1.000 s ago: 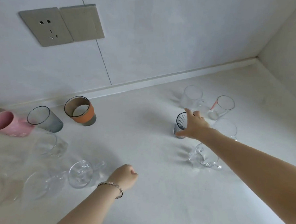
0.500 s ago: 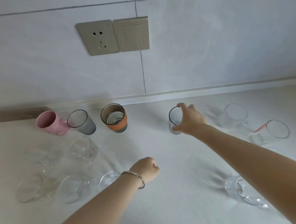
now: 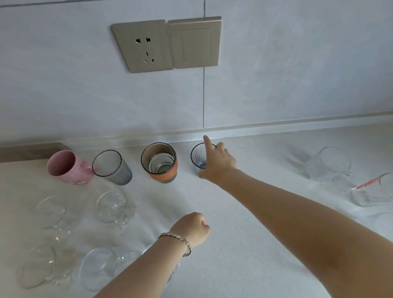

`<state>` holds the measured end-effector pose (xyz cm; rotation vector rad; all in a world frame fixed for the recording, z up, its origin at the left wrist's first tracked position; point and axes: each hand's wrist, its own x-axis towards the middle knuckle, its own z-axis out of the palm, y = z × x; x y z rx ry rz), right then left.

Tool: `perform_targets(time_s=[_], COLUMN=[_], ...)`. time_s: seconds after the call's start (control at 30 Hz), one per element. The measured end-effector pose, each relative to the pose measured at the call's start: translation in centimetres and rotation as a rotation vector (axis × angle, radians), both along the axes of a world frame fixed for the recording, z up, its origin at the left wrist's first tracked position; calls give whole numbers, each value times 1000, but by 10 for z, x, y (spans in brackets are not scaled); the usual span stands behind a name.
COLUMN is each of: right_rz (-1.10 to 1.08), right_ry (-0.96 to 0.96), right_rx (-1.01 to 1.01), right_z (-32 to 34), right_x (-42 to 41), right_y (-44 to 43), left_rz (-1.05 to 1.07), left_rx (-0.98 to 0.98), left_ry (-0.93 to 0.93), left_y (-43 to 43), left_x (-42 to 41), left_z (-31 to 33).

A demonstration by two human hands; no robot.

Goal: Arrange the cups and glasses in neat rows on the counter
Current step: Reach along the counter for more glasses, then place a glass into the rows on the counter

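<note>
Now your right hand (image 3: 217,162) grips the small ribbed glass (image 3: 198,158) at the end of the back row on the counter (image 3: 256,249).
Thumb and fingers are clamped on its right side, index finger raised over the rim. It stands just right of the orange-banded cup (image 3: 160,165), after the grey tumbler (image 3: 112,167) and pink mug (image 3: 67,168). Your left hand (image 3: 193,229), wearing a bracelet (image 3: 176,242), hovers as a closed, empty fist.

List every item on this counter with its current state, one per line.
pink mug: upright, back row
grey ribbed glass: upright, back row
orange-banded cup: upright, back row
blue ribbed glass: upright, gripped by right hand
left hand: fisted, empty
clear glasses: upright, front left
</note>
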<state>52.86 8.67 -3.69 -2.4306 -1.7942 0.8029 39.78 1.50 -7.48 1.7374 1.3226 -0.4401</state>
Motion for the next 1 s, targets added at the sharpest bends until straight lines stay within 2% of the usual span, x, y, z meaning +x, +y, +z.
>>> perform_targets(time_s=[0.1,0.2,0.3,0.4,0.57,0.77,0.87,1.0], right_rz=[30,27,-70,-234,-345,-401,-432,-310], right_ry=[11,-101,-275,-386,-266,-139,-84,-126], right_rx=[1,38,59,-15,-154,-5,-1,-15], right_z=[3,8,17,27,18,4,6,14], right_x=[19,64,126,182,229,233,227,196], right_y=[-23,-52,-75,-88,-106,-116,-123,-137], left_rz=[-7,-6,-34,-58,-50,-33,-3,68], left_rx=[19,16,14,34,56,68,46,-6], left_ry=[20,38,33,21,40,78,66,28], left_y=[-5,-13,-24,-36,-51,-63,-68,-80], left_x=[3,12,26,40,51,48,46,34], left_z=[2,3,4,8,10,11,11,9])
